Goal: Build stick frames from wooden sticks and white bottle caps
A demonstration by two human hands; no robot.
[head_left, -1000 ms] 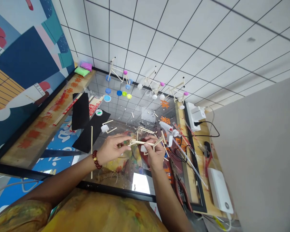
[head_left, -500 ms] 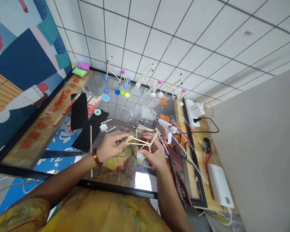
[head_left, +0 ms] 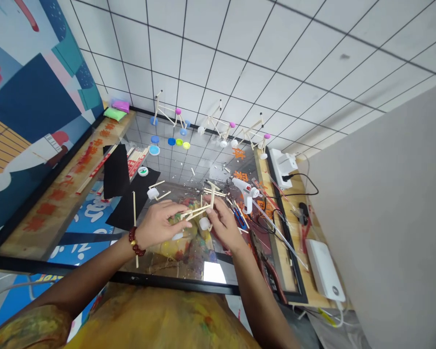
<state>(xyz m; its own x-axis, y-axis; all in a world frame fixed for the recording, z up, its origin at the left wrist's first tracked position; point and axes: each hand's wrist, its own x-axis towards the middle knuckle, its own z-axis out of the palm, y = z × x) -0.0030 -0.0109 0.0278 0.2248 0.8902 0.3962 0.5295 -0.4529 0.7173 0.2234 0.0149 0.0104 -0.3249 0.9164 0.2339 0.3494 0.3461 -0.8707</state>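
Observation:
Between my hands is a small tricycle model (head_left: 198,211) built of pale wooden sticks, raised over the glass tabletop (head_left: 189,271). My left hand (head_left: 160,222) pinches its left end between thumb and fingers. My right hand (head_left: 223,220) grips the right end, near an upright stick. A white bottle cap (head_left: 204,223) hangs as a wheel beside my right thumb; another pale cap shows under my left fingers. Left of the model, a loose white cap (head_left: 153,194) with two sticks lies by black sheets (head_left: 116,172). One long stick (head_left: 134,208) lies near my left wrist.
Three finished-looking stick tricycles (head_left: 212,126) stand along the back wall. Coloured caps (head_left: 171,141) lie before them. To the right are a white glue gun (head_left: 245,191), blue-handled scissors (head_left: 240,218), red-handled pliers (head_left: 269,271) and a power strip (head_left: 281,167) with cables. Stick scraps litter the middle.
The model has turned in my hands, its right end swinging up and away, and sits slightly further left. My right hand has shifted with it. The whole view has moved a little.

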